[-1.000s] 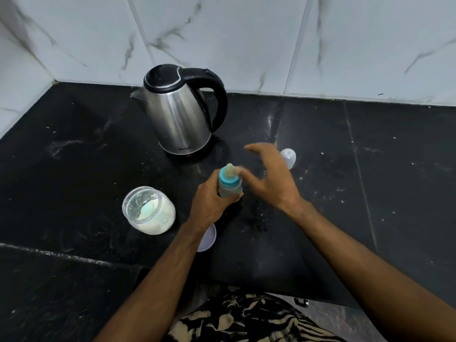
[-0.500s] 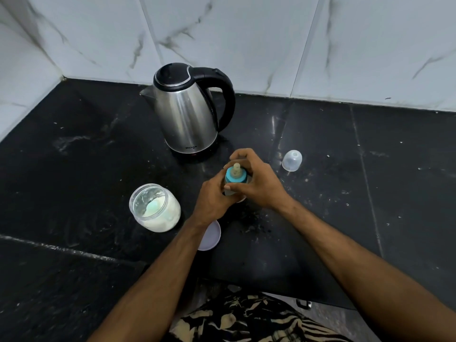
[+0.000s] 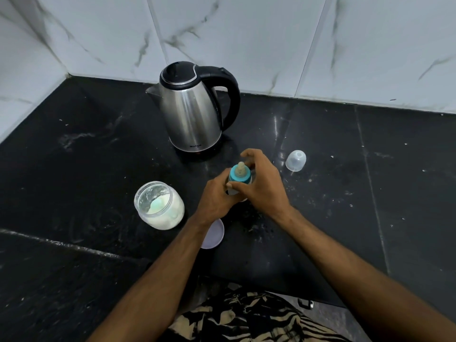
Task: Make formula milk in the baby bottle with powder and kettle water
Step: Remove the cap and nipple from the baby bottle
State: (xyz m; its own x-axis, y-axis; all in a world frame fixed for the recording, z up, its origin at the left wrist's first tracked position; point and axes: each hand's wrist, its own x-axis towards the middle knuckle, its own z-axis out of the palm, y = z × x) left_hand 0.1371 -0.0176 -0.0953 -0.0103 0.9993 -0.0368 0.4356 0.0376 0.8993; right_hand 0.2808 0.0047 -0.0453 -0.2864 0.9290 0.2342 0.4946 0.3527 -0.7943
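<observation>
**Both hands on bottle, teat collar on**

- Bottle [image 3: 238, 180] stands upright on the table [image 3: 74, 169], roughly mid-table, in front of the kettle [image 3: 192, 112] and a bit toward the near edge. Teal collar and pale teat are on top; the body is mostly hidden by the hands, so contents can't be told.
- Left hand [image 3: 214, 196]: grip closed around the bottle body from the left side, fingers wrapped round it below the collar.
- Right hand [image 3: 261, 183]: grip closed over the collar from the right, thumb across the near side, fingers curled round the far side. Teat pokes up between the fingers.
- Kettle: steel body, black lid and handle, upright near the back edge, by the tiled wall. Spout points left, handle right. Lid shut. Apart from the hands.
- Powder jar [image 3: 159, 204]: clear, open, left of the bottle and nearer the front edge. White powder inside, with a pale scoop [image 3: 158, 206] lying in it. Near the left forearm, not touching.
- Jar lid [image 3: 213, 236]: flat on the table, just right of the jar, partly hidden under the left wrist.
- Clear cap [image 3: 295, 160]: lying on the table right of the bottle, apart from the right hand.
- Specks of powder scattered on the dark table around the bottle and off to the right.
</observation>
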